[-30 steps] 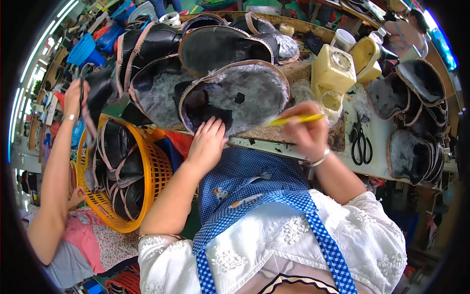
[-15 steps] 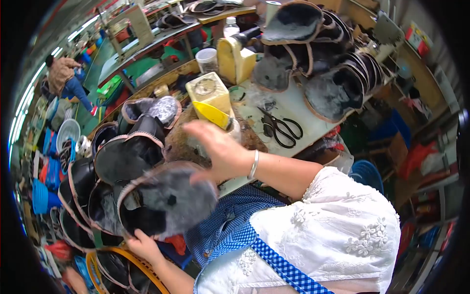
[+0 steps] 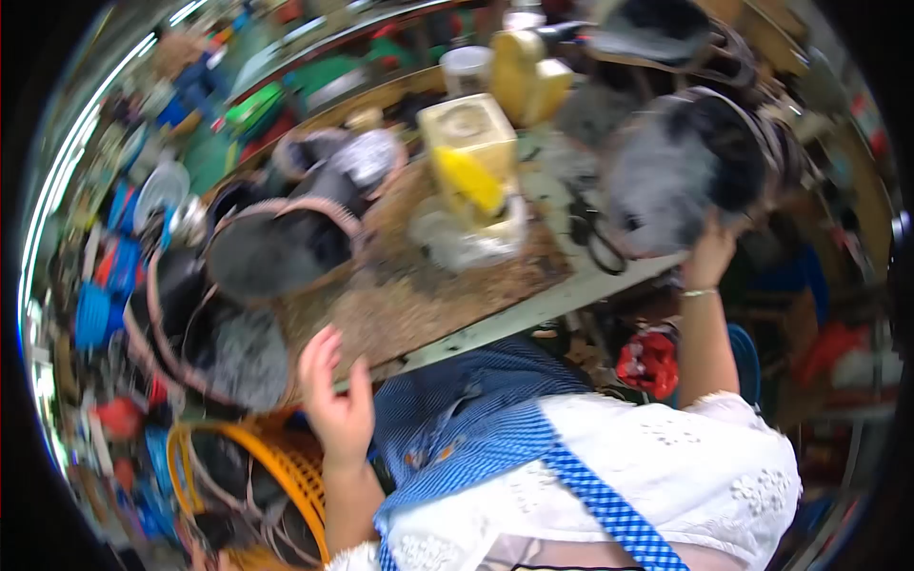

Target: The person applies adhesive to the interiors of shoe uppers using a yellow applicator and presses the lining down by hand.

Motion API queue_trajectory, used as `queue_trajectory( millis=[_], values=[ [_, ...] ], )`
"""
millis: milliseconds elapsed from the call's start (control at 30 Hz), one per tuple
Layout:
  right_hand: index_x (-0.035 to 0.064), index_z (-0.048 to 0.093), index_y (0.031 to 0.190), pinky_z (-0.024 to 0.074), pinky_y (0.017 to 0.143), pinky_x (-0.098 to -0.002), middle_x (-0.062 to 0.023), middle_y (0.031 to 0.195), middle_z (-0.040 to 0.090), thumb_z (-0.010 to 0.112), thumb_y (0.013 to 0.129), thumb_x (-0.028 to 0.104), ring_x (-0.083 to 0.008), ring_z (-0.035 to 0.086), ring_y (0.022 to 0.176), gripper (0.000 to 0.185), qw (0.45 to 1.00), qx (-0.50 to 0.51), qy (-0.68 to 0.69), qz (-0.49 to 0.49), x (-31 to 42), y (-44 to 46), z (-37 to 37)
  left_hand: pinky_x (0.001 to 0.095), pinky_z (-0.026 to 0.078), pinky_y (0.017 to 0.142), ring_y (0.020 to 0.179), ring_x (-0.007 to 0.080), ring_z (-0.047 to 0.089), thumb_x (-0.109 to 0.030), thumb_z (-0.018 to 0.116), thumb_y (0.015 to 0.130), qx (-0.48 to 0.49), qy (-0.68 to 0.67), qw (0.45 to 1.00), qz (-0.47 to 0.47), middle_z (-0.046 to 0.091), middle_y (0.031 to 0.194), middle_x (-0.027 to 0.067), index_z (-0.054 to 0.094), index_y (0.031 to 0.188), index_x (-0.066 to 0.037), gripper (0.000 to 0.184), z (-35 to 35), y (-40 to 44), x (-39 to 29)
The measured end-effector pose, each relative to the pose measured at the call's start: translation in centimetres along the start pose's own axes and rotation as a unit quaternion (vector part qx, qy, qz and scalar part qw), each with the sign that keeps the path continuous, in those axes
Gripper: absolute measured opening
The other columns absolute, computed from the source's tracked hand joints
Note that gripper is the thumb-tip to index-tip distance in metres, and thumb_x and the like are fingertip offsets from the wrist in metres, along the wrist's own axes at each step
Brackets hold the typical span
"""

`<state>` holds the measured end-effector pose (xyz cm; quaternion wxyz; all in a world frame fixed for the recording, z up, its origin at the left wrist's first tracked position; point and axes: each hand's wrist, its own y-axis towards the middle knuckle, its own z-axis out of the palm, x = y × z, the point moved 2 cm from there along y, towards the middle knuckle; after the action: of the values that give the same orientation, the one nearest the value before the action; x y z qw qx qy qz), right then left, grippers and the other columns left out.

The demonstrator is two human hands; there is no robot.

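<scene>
Fingers spread and holding nothing, my left hand point(image 3: 338, 395) is raised near the front edge of a brown work board point(image 3: 428, 305). At the right, my right hand point(image 3: 709, 249) grips the lower edge of a fur-lined shoe piece point(image 3: 662, 181), which is tilted beside stacked similar pieces. Other dark shoe pieces point(image 3: 276, 252) lie at the left of the board. A yellow tool point(image 3: 466, 179) leans in a plastic-wrapped holder point(image 3: 476, 238). Black scissors point(image 3: 600, 246) are partly hidden behind the held piece.
A cream container point(image 3: 466, 128), a white tub point(image 3: 466, 68) and a yellow container point(image 3: 519, 76) stand at the back. An orange basket point(image 3: 300, 466) holds more pieces at lower left. A red bag point(image 3: 649, 362) is below the table edge. Another person point(image 3: 190, 71) is far off.
The fur-lined piece has moved from the left side to the right, now in my right hand. My left hand has let go of it. The yellow tool, earlier in my right hand, is in the holder.
</scene>
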<state>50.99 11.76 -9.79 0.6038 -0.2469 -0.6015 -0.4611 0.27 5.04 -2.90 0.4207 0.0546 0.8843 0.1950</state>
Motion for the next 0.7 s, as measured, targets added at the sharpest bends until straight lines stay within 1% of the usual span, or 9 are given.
queue_trajectory(
  millis=[33,100,167,233,400,500,567,633,700],
  values=[
    [-0.0071,0.06,0.096,0.045,0.075,-0.032,-0.0118,0.094,0.062,0.065,0.091,0.028,-0.0177,0.053,0.081,0.036,0.998,-0.045,-0.022,-0.028,-1.4,1.8,-1.3,0.0362,0.044,0.095,0.117,0.0286,0.053,-0.002,0.065,0.082,-0.002,-0.012,0.999,-0.03,0.052,0.128,0.0163,0.058,0.114,0.001,0.033,0.7,0.1,1.4],
    [-0.0161,0.054,0.113,0.0447,0.091,-0.0398,-0.0302,0.118,0.059,0.059,0.093,0.03,-0.0389,0.059,0.108,0.05,0.899,-0.01,-0.412,-0.147,-12.7,9.7,-6.3,0.0362,0.044,0.095,0.117,0.0273,0.053,-0.004,0.064,0.085,-0.004,0.037,0.999,0.01,0.052,0.128,0.0144,0.058,0.112,-0.001,0.028,1.8,0.5,4.2],
    [-0.0146,0.056,0.113,0.0441,0.093,-0.0401,-0.0296,0.118,0.059,0.055,0.094,0.03,-0.0397,0.057,0.112,0.049,0.873,0.03,-0.481,-0.071,-11.3,9.2,-5.2,0.0381,0.043,0.097,0.118,0.0308,0.051,-0.005,0.065,0.084,-0.041,0.092,0.995,0.023,0.051,0.128,0.016,0.058,0.112,0.0,0.029,2.1,1.2,6.0],
    [-0.0141,0.055,0.115,0.043,0.094,-0.0394,-0.0255,0.121,0.06,0.057,0.092,0.035,-0.0387,0.056,0.113,0.054,0.919,0.05,-0.383,-0.081,-9.7,8.4,-4.0,0.0405,0.042,0.099,0.121,0.0335,0.048,-0.007,0.065,0.084,-0.127,0.15,0.98,0.035,0.049,0.128,0.0174,0.057,0.113,0.0,0.031,1.2,2.7,7.7],
    [-0.0107,0.053,0.121,0.0446,0.095,-0.037,-0.0184,0.127,0.057,0.078,0.077,0.039,-0.029,0.058,0.11,0.072,0.987,-0.079,-0.136,-0.032,-8.0,5.8,-3.1,0.0478,0.035,0.104,0.127,0.0441,0.04,-0.012,0.065,0.08,-0.272,0.357,0.878,0.165,0.037,0.141,0.0259,0.041,0.134,0.003,0.061,-4.0,10.5,7.5],
    [-0.0105,0.052,0.121,0.0455,0.094,-0.0358,-0.0168,0.125,0.057,0.082,0.073,0.038,-0.0256,0.058,0.106,0.074,0.98,-0.155,-0.128,0.004,-6.1,3.4,-2.2,0.0556,0.029,0.106,0.127,0.0327,0.044,-0.017,0.07,0.075,-0.22,0.454,0.854,0.13,0.044,0.138,0.0135,0.045,0.136,-0.009,0.066,-4.6,15.4,7.9],
    [-0.0112,0.052,0.118,0.0463,0.092,-0.0371,-0.0188,0.123,0.058,0.081,0.074,0.039,-0.0257,0.059,0.104,0.073,0.98,-0.155,-0.121,-0.001,-5.2,2.5,-2.1,0.0593,0.028,0.105,0.114,0.0269,0.053,-0.019,0.072,0.072,-0.096,0.487,0.868,0.001,0.056,0.118,0.0072,0.06,0.118,-0.015,0.048,-4.9,17.5,9.7],
    [-0.0109,0.052,0.118,0.0471,0.089,-0.0369,-0.0196,0.121,0.059,0.081,0.073,0.04,-0.0243,0.06,0.102,0.074,0.979,-0.14,-0.149,0.013,-4.8,2.3,-3.0,0.0479,0.042,0.09,0.09,0.0322,0.059,-0.014,0.068,0.075,-0.109,0.414,0.896,0.117,0.058,0.09,0.0123,0.065,0.088,-0.007,0.015,-6.3,17.8,9.6],
    [-0.0109,0.052,0.118,0.0474,0.086,-0.0364,-0.0199,0.119,0.059,0.08,0.075,0.039,-0.0239,0.058,0.102,0.071,0.978,-0.119,-0.174,-0.006,-5.2,2.7,-4.4,0.042,0.046,0.082,0.089,0.0345,0.058,-0.007,0.064,0.077,-0.095,0.303,0.939,0.127,0.055,0.09,0.0141,0.063,0.093,-0.004,0.016,-7.2,16.1,6.6]
  ],
)
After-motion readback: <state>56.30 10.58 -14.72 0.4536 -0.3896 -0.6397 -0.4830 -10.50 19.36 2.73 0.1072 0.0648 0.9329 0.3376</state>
